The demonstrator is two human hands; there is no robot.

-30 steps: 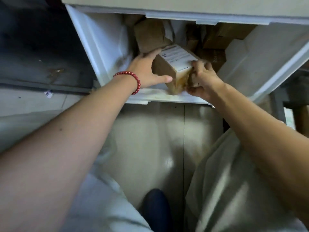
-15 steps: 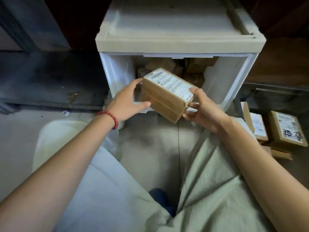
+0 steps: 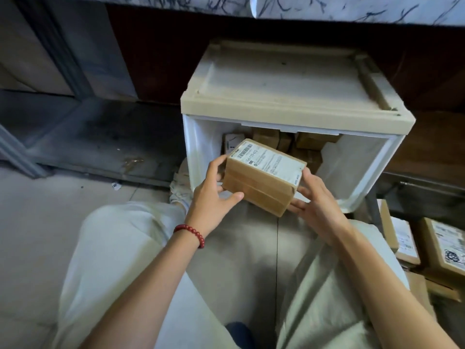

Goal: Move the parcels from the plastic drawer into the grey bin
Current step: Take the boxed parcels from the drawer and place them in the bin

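Parcel (image 3: 264,176) first: a brown cardboard box with a white shipping label (image 3: 269,159) across its top. It is held in the open just in front of the plastic drawer (image 3: 359,172), above the gap between the person's knees, and touches nothing but the two hands. Nearest me are the pale trouser legs (image 3: 118,260) of someone crouched or sitting low, with both forearms reaching forward. The left hand (image 3: 211,197), a red bead bracelet (image 3: 191,234) at its wrist, grasps the box's left end, thumb along the near lower edge and fingers wrapped round the far side. The right hand (image 3: 317,210) clasps the opposite end, thumb on the end face and fingers tucked beneath. I'd guess the two-handed hold, label up and one corner dipped toward the lap, keeps the box steady and readable on its way to the bin. A pale shoe (image 3: 180,187) pokes out by the drawer's left front corner. The drawer itself is open toward the person, its white walls showing under a cream top (image 3: 289,84). More parcels (image 3: 309,144) lie heaped in the shadow at its rear; I can't count them, since the held box and the top hide most. Right of the drawer, at the edge of view, sit several labelled boxes (image 3: 442,255), cut off by the frame. Whether they lie in the grey bin I cannot tell, for no bin wall shows plainly.
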